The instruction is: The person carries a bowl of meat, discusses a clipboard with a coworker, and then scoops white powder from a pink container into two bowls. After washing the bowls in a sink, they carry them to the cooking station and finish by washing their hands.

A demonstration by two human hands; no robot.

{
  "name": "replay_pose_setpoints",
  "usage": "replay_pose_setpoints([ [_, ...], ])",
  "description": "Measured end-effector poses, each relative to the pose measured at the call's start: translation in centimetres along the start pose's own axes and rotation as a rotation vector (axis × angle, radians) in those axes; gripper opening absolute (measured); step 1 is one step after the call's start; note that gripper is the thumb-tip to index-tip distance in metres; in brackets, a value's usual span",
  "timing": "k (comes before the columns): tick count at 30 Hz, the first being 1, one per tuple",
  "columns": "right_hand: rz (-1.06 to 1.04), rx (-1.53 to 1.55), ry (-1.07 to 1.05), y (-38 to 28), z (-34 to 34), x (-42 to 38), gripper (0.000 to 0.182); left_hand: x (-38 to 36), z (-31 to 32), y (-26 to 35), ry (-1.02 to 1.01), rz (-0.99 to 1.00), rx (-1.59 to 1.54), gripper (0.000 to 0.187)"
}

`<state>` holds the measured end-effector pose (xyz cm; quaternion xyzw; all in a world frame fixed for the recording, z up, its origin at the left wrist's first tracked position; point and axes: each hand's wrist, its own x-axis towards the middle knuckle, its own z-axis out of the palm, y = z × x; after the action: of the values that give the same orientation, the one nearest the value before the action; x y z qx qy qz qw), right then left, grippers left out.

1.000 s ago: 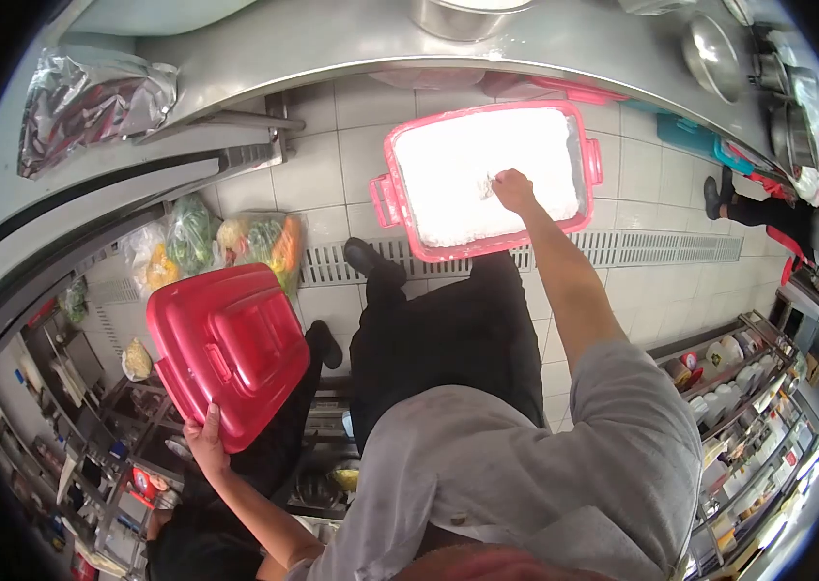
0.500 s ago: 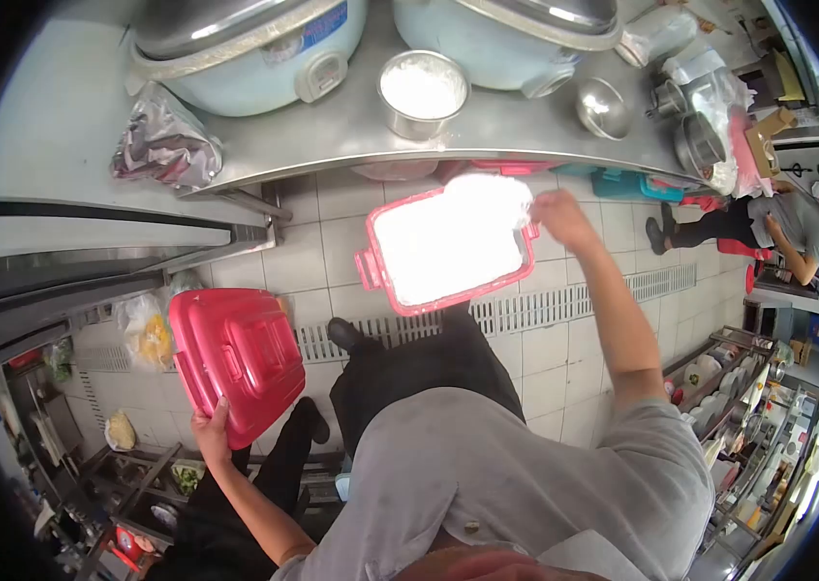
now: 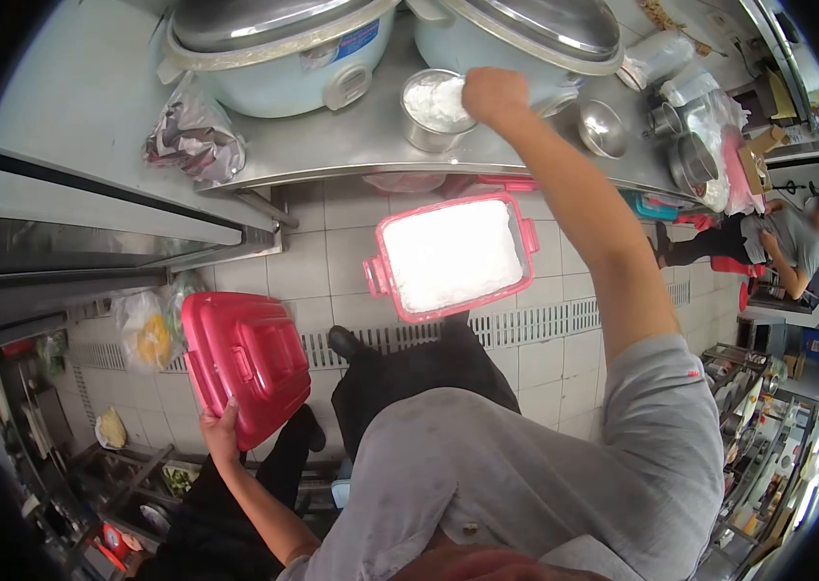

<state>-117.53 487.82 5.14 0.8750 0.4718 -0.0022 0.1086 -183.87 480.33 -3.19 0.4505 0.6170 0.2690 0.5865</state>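
One red lid (image 3: 247, 366), one tub (image 3: 451, 254), two cookers (image 3: 278, 44)

The right arm stretches up and forward, nearly straight, its grey sleeve ending above the elbow; the right hand (image 3: 494, 94) is curled into a loose fist, knuckles up. The left arm is bent and low, the left hand (image 3: 222, 433) gripping with fingers spread.
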Motion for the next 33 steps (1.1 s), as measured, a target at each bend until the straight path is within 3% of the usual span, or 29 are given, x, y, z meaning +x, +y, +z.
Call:
replay_pose_setpoints([
  [2, -0.114, -0.109, -0.011, -1.9, 0.4, -0.1, 0.029, -0.2, -0.2, -0.2, 0.006, -0.007, -0.012, 0.024],
  [6, -0.218, -0.257, 0.167, -1.8, 0.9, 1.1, 0.024, -0.7, -0.9, 0.3, 0.019, -0.031, 0.084, 0.023],
  [18, -0.292, -0.318, 0.293, 0.1, -2.8, -1.6, 0.021, -0.1, -1.1, 0.1, 0.01, 0.013, 0.014, 0.026],
  [24, -0.217, -0.224, 0.479, 2.6, -4.6, -5.3, 0.016, 0.2, -1.1, 0.3, 0.001, 0.022, 0.05, 0.027],
  [26, -0.13, -0.081, 0.454, 4.1, -4.2, -8.1, 0.014, 0.2, -0.6, 0.4, 0.028, 0.037, 0.08, 0.028],
  [29, -0.035, 0.064, 0.36, 5.7, -1.5, -12.9, 0.015, -0.2, 0.5, 1.1, 0.052, 0.038, 0.097, 0.03],
  [33, 0.002, 0.048, 0.065, 7.9, 13.4, -17.0, 0.019, 0.0, 0.7, 0.7, 0.074, -0.017, 0.136, 0.032],
])
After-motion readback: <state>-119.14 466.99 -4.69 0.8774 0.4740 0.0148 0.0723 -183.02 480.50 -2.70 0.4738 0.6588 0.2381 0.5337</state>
